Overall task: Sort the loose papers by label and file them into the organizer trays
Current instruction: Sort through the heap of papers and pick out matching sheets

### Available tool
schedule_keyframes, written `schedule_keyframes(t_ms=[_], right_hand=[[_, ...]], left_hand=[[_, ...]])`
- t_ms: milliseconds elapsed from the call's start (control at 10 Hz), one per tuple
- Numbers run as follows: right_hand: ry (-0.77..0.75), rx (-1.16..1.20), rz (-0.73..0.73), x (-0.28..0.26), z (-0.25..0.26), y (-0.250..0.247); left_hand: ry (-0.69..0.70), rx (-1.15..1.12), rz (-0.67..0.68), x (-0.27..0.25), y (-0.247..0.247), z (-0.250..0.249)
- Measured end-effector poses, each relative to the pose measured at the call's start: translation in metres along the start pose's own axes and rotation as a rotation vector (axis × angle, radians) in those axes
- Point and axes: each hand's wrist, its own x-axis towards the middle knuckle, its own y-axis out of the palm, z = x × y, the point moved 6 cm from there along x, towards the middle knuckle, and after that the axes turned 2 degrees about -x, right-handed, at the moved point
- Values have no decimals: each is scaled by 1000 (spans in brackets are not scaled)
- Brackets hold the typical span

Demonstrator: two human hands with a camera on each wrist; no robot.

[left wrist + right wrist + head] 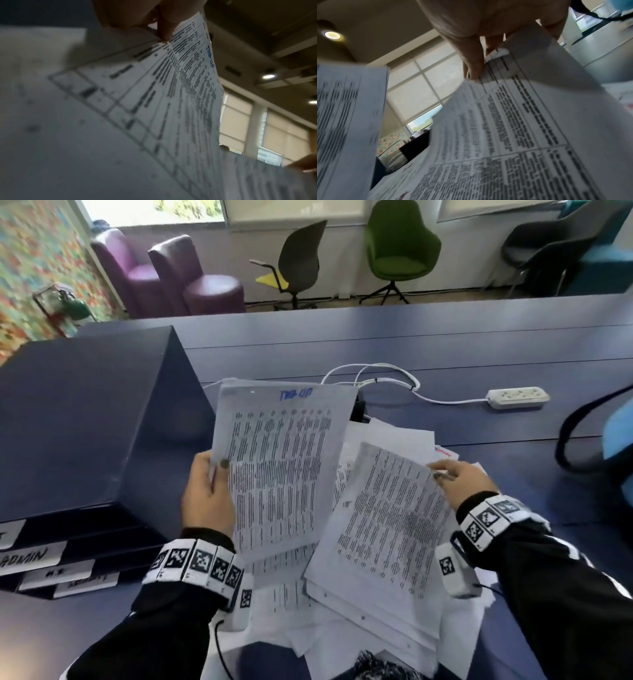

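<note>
My left hand [209, 491] grips the left edge of a printed sheet [277, 470] with a blue handwritten label at its top, held up over the table; the left wrist view shows that same sheet [171, 94] pinched at its edge by my fingers [164, 29]. My right hand [462, 481] pinches the upper right corner of a second printed sheet [387, 515], lifted off the loose paper pile [342, 628]; in the right wrist view my fingers [474, 65] hold that second sheet [513, 121]. The dark organizer [85, 422] stands at the left with labelled trays [30, 558].
A white power strip [517, 397] and its cable [376, 371] lie on the blue table [445, 337] behind the pile. A bag with a black strap [575, 433] sits at the right edge. Chairs stand beyond the table.
</note>
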Motion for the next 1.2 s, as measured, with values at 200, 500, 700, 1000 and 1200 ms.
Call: schedule_keyframes(t_ms=[200, 500, 700, 1000, 1200], right_hand=[[162, 131, -123, -6, -25, 17], [330, 191, -38, -23, -51, 48], [299, 431, 165, -12, -48, 80], [552, 381, 302, -7, -79, 76], [444, 328, 243, 8, -86, 88]], left_hand=[[168, -14, -86, 1, -7, -50], [254, -153, -198, 4, -1, -76], [57, -117, -41, 9, 33, -36], [-443, 225, 464, -39, 71, 96], [-490, 159, 608, -54, 78, 99]])
